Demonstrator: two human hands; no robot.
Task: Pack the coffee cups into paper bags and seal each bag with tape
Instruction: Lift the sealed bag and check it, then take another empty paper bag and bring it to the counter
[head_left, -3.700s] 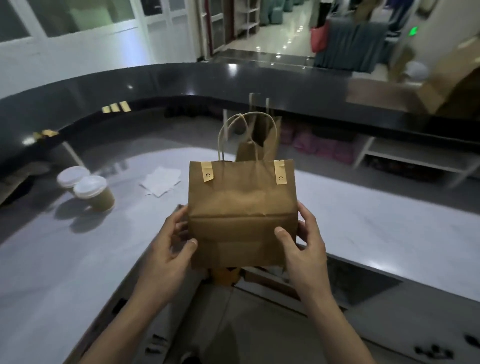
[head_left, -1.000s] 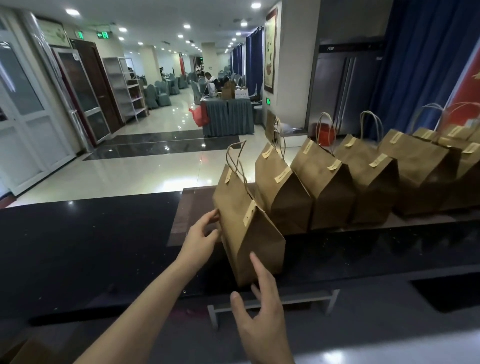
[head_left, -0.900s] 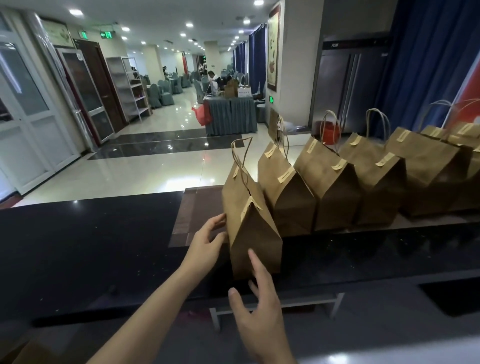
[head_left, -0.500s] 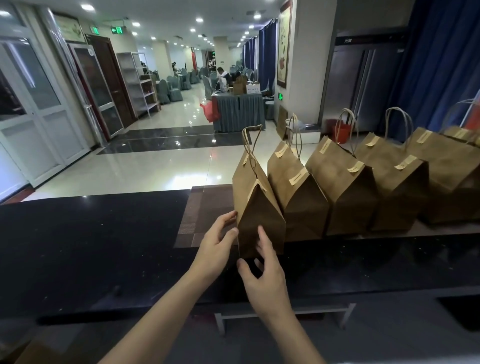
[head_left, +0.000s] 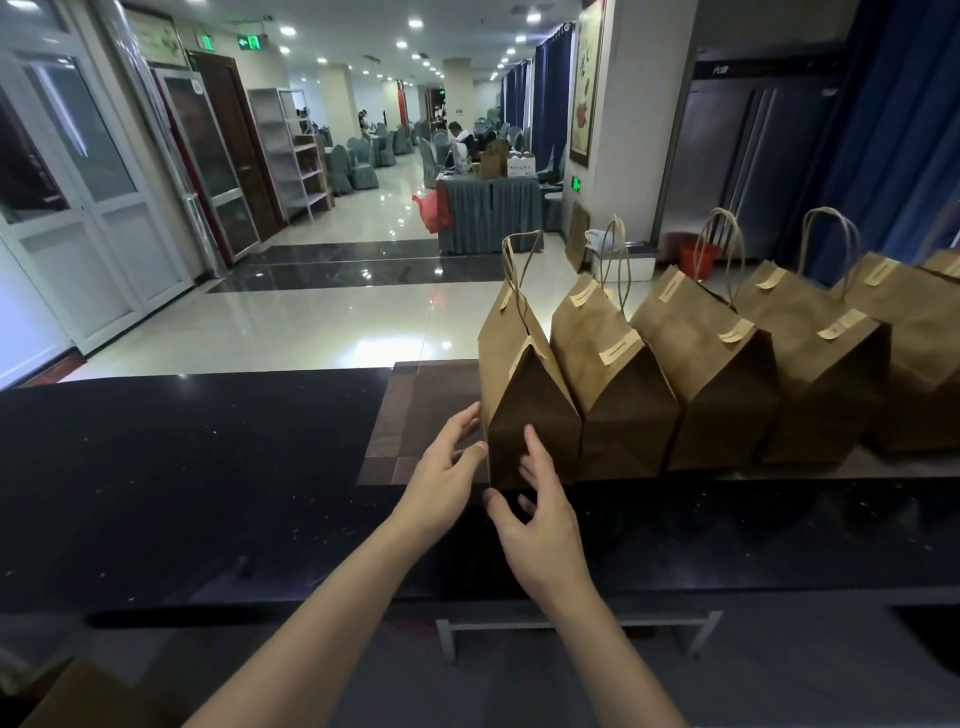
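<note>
A sealed brown paper bag (head_left: 524, 384) with twine handles and tape strips stands upright on a woven mat (head_left: 421, 415) on the black counter (head_left: 182, 467). It is the leftmost of a row of several sealed bags (head_left: 717, 374) running off to the right. My left hand (head_left: 447, 478) touches the bag's left lower side with straight fingers. My right hand (head_left: 540, 514) lies against its near face, fingers straight, thumb spread toward the bag's bottom corner. No coffee cups are in view.
The counter's raised black ledge stretches left of the mat. Beyond it lies a glossy hall floor with a draped table (head_left: 488, 208), chairs, shelving (head_left: 296, 150) and a steel fridge (head_left: 748, 166). A white bracket (head_left: 571, 629) sits under the ledge.
The bag I held over the white worktop now stands at the left end of the row. It went from tilted to upright against its neighbour, and both hands came in against its base.
</note>
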